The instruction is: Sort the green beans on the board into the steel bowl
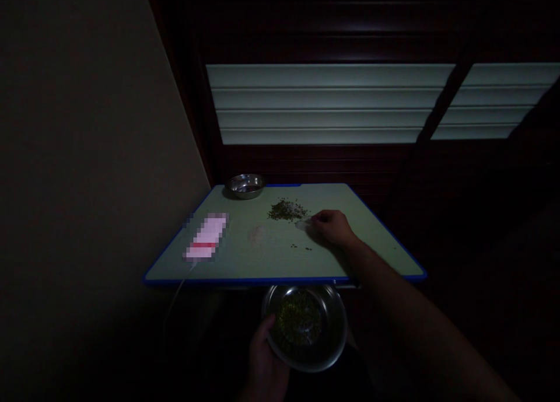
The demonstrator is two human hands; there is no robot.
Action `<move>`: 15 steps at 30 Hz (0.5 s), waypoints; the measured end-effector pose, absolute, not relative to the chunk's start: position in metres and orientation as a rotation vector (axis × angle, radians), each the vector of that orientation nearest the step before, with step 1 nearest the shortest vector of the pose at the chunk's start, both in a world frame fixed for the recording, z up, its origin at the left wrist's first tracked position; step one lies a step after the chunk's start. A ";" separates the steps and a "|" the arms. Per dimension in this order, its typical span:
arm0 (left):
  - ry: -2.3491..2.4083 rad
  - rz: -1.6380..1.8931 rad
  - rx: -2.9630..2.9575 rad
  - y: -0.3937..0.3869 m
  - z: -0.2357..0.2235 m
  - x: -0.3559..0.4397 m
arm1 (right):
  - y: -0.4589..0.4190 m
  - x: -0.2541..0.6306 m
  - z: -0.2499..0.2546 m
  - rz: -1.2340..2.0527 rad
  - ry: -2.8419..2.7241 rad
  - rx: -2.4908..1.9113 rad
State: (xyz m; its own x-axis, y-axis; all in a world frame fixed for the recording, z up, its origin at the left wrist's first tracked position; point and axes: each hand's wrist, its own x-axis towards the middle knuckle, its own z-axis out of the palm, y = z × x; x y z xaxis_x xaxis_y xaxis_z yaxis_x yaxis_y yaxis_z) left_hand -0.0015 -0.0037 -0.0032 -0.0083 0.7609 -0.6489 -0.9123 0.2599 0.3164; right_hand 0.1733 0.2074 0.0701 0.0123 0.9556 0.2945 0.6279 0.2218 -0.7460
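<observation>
My left hand (266,361) grips the rim of a steel bowl (336,338), thumb over the edge, just below the table's near side. Inside the bowl lie many small green beans or seeds (300,317). On the table, my right hand (335,227) pinches a small see-through piece (303,223), perhaps a scoop; its exact kind is too dim to tell. That piece touches the table at the near right edge of a loose pile of small green beans or seeds (282,210), with pale grains mixed in.
The pale green table (245,268) has a blue rim. A smaller steel bowl (245,187) with dark contents stands at the far left. A lit phone (206,237) with a cable lies at left. Pale grains (256,235) are spread mid-table. Slatted doors (324,104) rise behind.
</observation>
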 end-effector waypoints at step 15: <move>0.890 1.329 -0.252 -0.004 -0.002 0.000 | 0.215 0.171 0.063 0.572 -1.662 -1.410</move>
